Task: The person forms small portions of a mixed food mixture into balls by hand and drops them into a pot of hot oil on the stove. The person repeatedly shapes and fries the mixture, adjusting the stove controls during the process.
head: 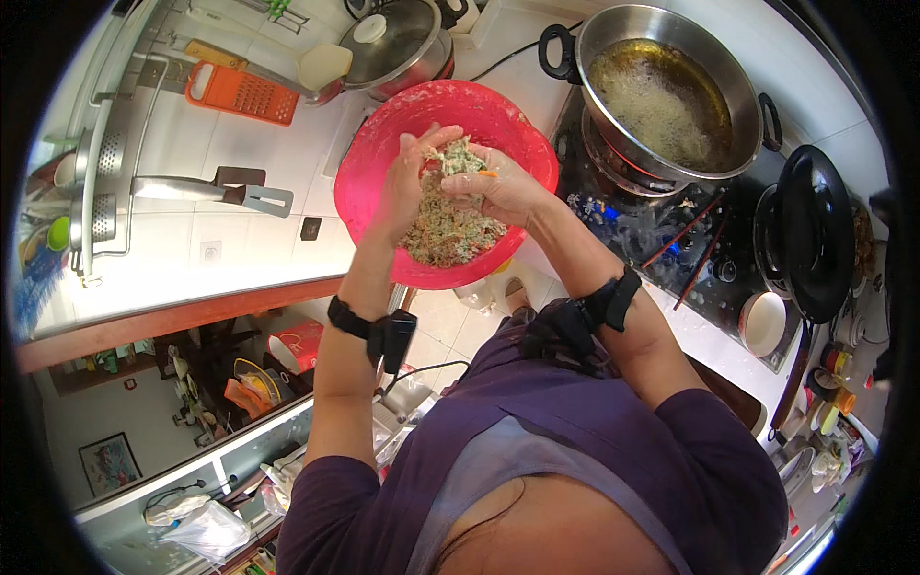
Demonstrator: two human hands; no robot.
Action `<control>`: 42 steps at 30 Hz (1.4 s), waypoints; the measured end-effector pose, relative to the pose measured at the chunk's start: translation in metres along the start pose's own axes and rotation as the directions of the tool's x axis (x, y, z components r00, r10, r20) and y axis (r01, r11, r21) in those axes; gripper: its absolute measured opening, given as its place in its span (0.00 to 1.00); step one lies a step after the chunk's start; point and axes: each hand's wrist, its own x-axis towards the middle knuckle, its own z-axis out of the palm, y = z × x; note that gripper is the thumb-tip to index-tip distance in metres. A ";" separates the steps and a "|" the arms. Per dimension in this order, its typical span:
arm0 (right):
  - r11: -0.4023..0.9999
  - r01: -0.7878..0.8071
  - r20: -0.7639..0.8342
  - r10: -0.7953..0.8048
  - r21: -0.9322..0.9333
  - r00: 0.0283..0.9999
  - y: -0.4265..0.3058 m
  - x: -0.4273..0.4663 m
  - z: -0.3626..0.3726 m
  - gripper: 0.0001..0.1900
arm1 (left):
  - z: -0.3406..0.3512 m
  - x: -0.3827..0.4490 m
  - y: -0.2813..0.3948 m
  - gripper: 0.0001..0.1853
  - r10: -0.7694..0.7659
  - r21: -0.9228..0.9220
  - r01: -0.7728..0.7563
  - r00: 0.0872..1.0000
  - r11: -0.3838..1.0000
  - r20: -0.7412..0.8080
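A red plastic bowl (366, 165) with a floury rim holds a crumbly vegetable mixture (453, 233) with green and orange bits. Above it, a clump of the mixture (458, 158) sits between my two hands. My right hand (496, 183) grips the clump with bent fingers, an orange piece by its fingertips. My left hand (413, 172) is upright at the clump's other side, palm towards it; whether its fingers bear on the clump is hard to tell. Right of the bowl, a steel pot (665, 25) of bubbling oil (654, 100) stands on a glowing burner.
Red-brown chopsticks (697, 266) lie on the black cooktop (618, 237), near a white bowl (763, 323) and a black pan or lid (816, 230). A lidded pot (395, 43) stands behind the red bowl. An orange grater (244, 93) and a spatula (266, 200) hang at the left.
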 end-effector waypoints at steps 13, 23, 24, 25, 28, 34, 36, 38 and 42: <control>0.439 0.115 -0.116 -0.464 -0.891 0.878 -0.025 -0.027 -0.014 0.10 | 0.032 0.037 0.067 0.18 -0.047 0.430 -0.059 0.972 0.901 0.232; 0.967 0.170 -0.145 -0.199 -0.191 0.969 -0.045 -0.050 -0.019 0.11 | 0.032 0.058 0.071 0.14 -0.278 -0.154 0.339 0.906 0.928 0.320; 0.977 0.181 -0.115 -0.194 -0.110 0.974 -0.048 -0.052 -0.019 0.12 | 0.027 0.059 0.071 0.14 -0.338 -0.317 0.454 0.870 0.833 0.359; 0.984 0.160 -0.135 -0.169 -0.081 0.976 -0.050 -0.052 -0.019 0.11 | 0.022 0.060 0.068 0.15 -0.322 -0.390 0.448 0.881 0.804 0.347; 0.996 0.084 -0.191 -0.087 -0.024 0.978 -0.052 -0.054 -0.022 0.09 | 0.012 0.062 0.063 0.16 -0.254 -0.587 0.399 0.914 0.705 0.316; 0.999 -0.006 -0.163 0.012 0.041 0.987 -0.042 -0.056 -0.025 0.04 | 0.024 0.090 0.087 0.16 -0.118 -0.640 0.322 0.933 0.698 0.341; 0.996 -0.044 -0.187 0.057 0.071 0.981 -0.041 -0.055 -0.015 0.05 | 0.043 0.116 0.106 0.17 -0.054 -0.566 0.295 0.914 0.770 0.402; 0.993 -0.070 -0.244 0.092 0.098 0.965 -0.041 -0.060 -0.001 0.07 | 0.076 0.146 0.126 0.19 -0.042 -0.431 0.293 0.863 0.854 0.503; 0.989 -0.017 -0.223 0.049 0.147 0.974 -0.022 -0.063 -0.008 0.12 | 0.151 0.209 0.133 0.22 -0.106 -0.064 0.192 0.755 0.979 0.647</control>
